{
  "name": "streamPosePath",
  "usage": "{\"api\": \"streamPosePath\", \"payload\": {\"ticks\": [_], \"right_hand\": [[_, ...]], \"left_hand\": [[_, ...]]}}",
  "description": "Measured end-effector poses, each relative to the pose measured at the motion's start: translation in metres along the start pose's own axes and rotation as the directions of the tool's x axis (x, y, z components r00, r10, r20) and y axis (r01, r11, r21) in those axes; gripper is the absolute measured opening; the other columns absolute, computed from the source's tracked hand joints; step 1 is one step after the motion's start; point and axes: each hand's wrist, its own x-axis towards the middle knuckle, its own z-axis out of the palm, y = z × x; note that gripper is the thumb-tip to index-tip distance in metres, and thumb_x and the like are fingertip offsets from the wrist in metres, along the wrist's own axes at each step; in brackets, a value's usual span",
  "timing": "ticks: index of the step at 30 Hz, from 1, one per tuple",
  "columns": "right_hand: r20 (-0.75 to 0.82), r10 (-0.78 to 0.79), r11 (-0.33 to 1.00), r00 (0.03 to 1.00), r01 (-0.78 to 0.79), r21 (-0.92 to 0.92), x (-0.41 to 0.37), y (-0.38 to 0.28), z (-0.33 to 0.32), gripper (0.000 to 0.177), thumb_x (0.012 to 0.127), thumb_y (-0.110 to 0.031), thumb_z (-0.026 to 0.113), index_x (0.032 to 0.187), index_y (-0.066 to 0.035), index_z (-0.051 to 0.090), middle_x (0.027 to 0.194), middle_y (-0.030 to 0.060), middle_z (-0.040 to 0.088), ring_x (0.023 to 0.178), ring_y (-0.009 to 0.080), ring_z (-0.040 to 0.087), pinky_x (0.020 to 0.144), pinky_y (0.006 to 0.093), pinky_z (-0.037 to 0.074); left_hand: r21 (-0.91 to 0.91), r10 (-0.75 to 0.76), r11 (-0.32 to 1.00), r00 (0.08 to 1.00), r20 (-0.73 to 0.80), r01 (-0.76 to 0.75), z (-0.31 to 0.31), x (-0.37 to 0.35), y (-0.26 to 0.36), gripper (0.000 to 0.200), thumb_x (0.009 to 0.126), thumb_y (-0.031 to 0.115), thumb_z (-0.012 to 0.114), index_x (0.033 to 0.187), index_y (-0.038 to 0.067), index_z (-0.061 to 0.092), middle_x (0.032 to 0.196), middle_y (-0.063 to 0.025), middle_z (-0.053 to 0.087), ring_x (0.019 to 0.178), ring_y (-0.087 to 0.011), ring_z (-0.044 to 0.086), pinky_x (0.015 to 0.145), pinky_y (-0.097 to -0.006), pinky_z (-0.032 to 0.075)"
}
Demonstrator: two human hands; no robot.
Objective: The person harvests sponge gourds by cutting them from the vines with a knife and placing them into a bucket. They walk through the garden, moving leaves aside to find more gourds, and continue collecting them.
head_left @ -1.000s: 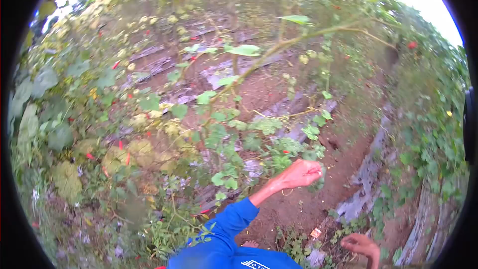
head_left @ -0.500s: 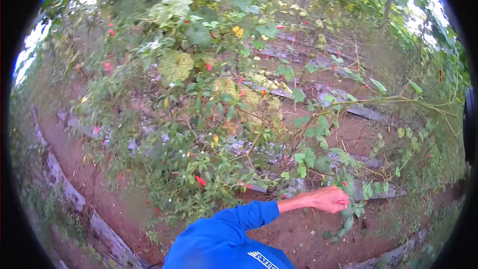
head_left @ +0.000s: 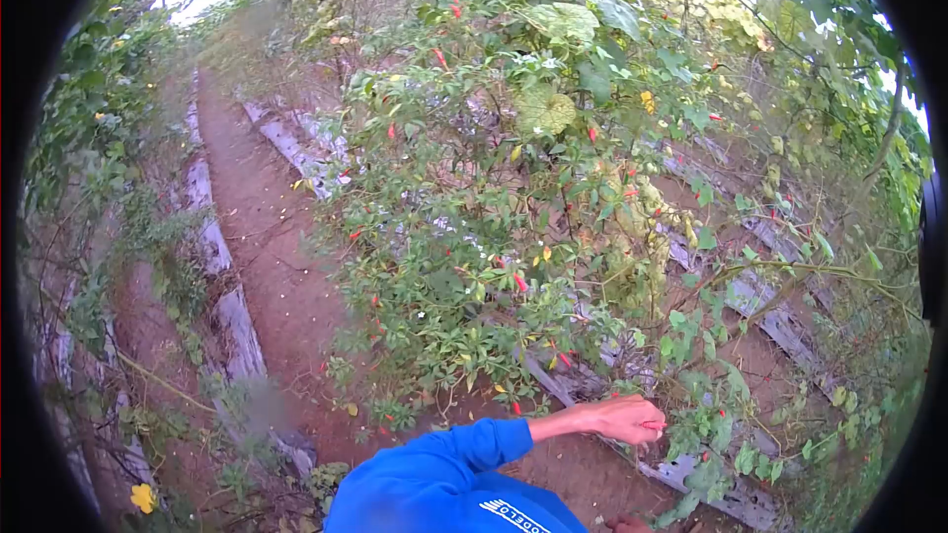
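Note:
My left hand [head_left: 627, 420], below a blue sleeve [head_left: 484, 444], reaches across to the right over the soil. Its fingers are closed around red chili peppers [head_left: 653, 425], of which only a bit of red shows. Low foliage of a chili plant [head_left: 494, 336] stands just beyond the arm, with a red chili [head_left: 519, 282] and several others hanging among its leaves. A skin-coloured shape [head_left: 628, 525] at the bottom edge may be part of my right hand; its fingers cannot be made out.
Grey plastic mulch strips [head_left: 237, 331] run along the soil path [head_left: 272, 266] on the left. More torn mulch [head_left: 765, 321] lies at the right. A vine stem [head_left: 820, 267] with broad leaves crosses there. A yellow flower [head_left: 143, 498] is at the lower left.
My view has swung left, so the plants appear further right and the path shows. My left hand stays closed with red in it, slightly lower and further left in view.

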Motion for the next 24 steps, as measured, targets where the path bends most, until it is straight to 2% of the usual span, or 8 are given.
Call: {"api": "streamPosePath", "payload": {"ticks": [7,9,10,17,19,21,23,24], "right_hand": [[0.007,-0.065,0.985,0.998,0.065,-0.157,0.004,-0.028,-0.031,0.051,0.088,-0.033,0.067,0.127,-0.001,0.059,0.121,0.0103,0.063,0.111,0.0222,0.060,0.093,0.0353,0.049],[-0.004,-0.075,0.983,0.997,0.074,-0.171,0.003,-0.031,-0.038,0.051,0.088,-0.033,0.067,0.127,-0.001,0.059,0.121,0.0102,0.063,0.111,0.0220,0.060,0.093,0.0352,0.049],[-0.009,-0.078,0.982,0.997,0.075,-0.172,0.003,-0.033,-0.041,0.051,0.088,-0.033,0.067,0.127,-0.001,0.059,0.121,0.0101,0.063,0.111,0.0220,0.060,0.093,0.0351,0.049],[-0.001,-0.016,0.996,1.000,0.016,-0.087,0.014,-0.003,-0.052,0.052,0.089,-0.034,0.067,0.128,-0.002,0.059,0.121,0.0096,0.063,0.110,0.0213,0.060,0.092,0.0348,0.050],[0.000,0.021,0.998,1.000,-0.021,-0.062,0.021,0.005,-0.053,0.052,0.089,-0.034,0.067,0.128,-0.002,0.059,0.121,0.0095,0.063,0.110,0.0211,0.061,0.091,0.0347,0.050],[0.004,0.050,0.998,0.999,-0.050,-0.043,0.024,0.016,-0.053,0.052,0.089,-0.034,0.067,0.129,-0.002,0.059,0.122,0.0094,0.063,0.110,0.0210,0.061,0.091,0.0346,0.050],[0.007,0.076,0.997,0.997,-0.076,-0.022,0.026,0.027,-0.054,0.052,0.089,-0.035,0.067,0.129,-0.002,0.059,0.122,0.0092,0.063,0.110,0.0208,0.061,0.091,0.0345,0.050],[0.012,0.088,0.996,0.996,-0.088,-0.017,0.028,0.031,-0.055,0.052,0.089,-0.035,0.067,0.129,-0.002,0.059,0.122,0.0092,0.063,0.110,0.0207,0.061,0.091,0.0345,0.050]], "left_hand": [[-0.008,-0.007,1.000,0.998,-0.063,0.006,0.010,-0.030,0.006,0.030,0.086,0.023,0.057,0.070,-0.001,0.050,0.059,-0.0180,0.050,0.053,-0.0329,0.051,0.055,-0.0466,0.037],[-0.015,-0.018,1.000,0.999,-0.048,0.017,0.011,-0.035,0.007,0.029,0.087,0.022,0.057,0.072,-0.001,0.048,0.058,-0.0163,0.046,0.052,-0.0295,0.045,0.054,-0.0453,0.036],[-0.028,-0.031,0.999,0.999,-0.034,0.030,0.013,-0.036,0.006,0.028,0.089,0.021,0.056,0.073,0.000,0.046,0.057,-0.0146,0.042,0.051,-0.0261,0.040,0.054,-0.0439,0.034],[-0.049,0.014,0.999,1.000,0.000,-0.014,0.040,-0.034,-0.011,0.030,0.088,0.024,0.055,0.073,-0.001,0.046,0.058,-0.0163,0.042,0.053,-0.0285,0.042,0.054,-0.0448,0.034],[-0.061,0.037,0.998,0.994,0.099,-0.032,0.051,-0.031,-0.010,0.029,0.083,0.020,0.055,0.068,-0.001,0.044,0.055,-0.0141,0.038,0.051,-0.0256,0.040,0.054,-0.0451,0.033],[-0.116,0.050,0.993,0.993,0.111,-0.037,0.068,-0.028,-0.020,0.029,0.083,0.021,0.055,0.068,-0.002,0.045,0.055,-0.0129,0.042,0.052,-0.0235,0.043,0.054,-0.0447,0.034],[-0.120,-0.012,0.992,0.978,0.210,0.038,0.077,-0.026,-0.024,0.031,0.087,0.026,0.055,0.073,-0.001,0.048,0.060,-0.0190,0.047,0.054,-0.0321,0.045,0.056,-0.0477,0.035],[-0.129,-0.016,0.991,0.979,0.203,0.043,0.081,-0.024,-0.027,0.031,0.087,0.026,0.055,0.073,-0.001,0.048,0.060,-0.0190,0.047,0.054,-0.0321,0.045,0.056,-0.0477,0.035]]}}
